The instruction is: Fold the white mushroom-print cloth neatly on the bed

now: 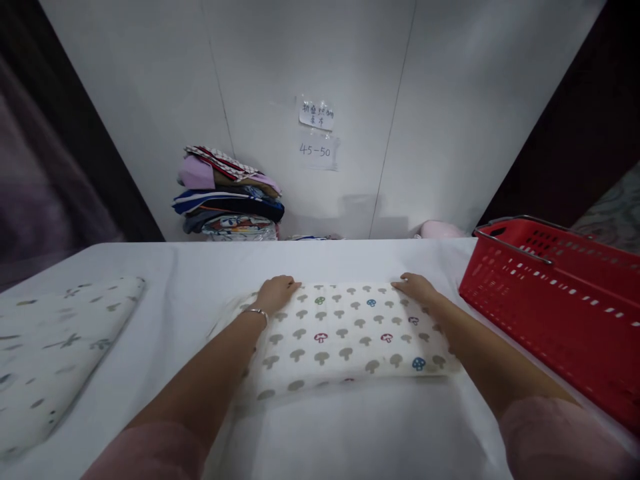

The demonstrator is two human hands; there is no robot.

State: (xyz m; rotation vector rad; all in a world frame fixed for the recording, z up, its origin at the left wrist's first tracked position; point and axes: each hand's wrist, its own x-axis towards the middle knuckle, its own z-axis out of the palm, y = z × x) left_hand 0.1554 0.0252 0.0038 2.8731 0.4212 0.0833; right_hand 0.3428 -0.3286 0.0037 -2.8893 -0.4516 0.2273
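A white cloth point(345, 337) printed with grey, red, blue and green mushrooms lies folded into a wide rectangle on the white table. My left hand point(276, 293), with a silvery bracelet at the wrist, holds its far left corner, fingers closed at the edge. At the far right corner, the fingers of my right hand point(417, 288) are likewise closed on the fabric. The undersides of both grips are hidden. Off to the left lies a second folded white cloth point(65, 347) with a sparse leafy print, apart from my hands.
A red perforated basket point(555, 313) with a metal handle stands on the right. Behind the table point(360, 257) rises a stack of folded fabrics point(230, 193). Something pink point(440, 230) shows past the far edge. Handwritten paper signs point(319, 150) hang on the wall.
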